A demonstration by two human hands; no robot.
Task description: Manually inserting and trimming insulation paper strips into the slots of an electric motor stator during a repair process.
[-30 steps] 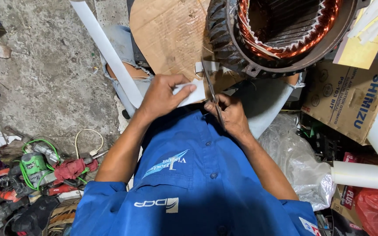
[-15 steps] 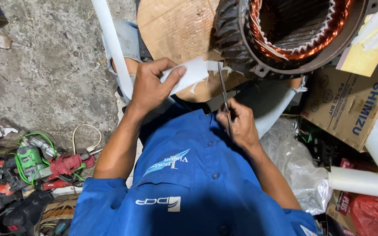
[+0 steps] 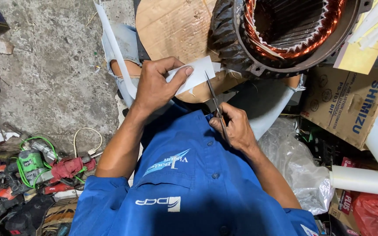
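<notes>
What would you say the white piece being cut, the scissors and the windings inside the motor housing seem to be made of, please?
White piece, in the left hand: thin matte sheet, likely paper or film; it flexes. Scissors, in the right hand: slim grey blades, probably steel. Windings: glossy orange strands, apparently enamelled copper wire.

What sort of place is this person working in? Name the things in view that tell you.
Probably a motor repair workshop. A large round metal motor stator with copper windings sits close by, power tools with green and red casings lie heaped on the stained concrete floor, and brown cardboard boxes crowd one side.
</notes>
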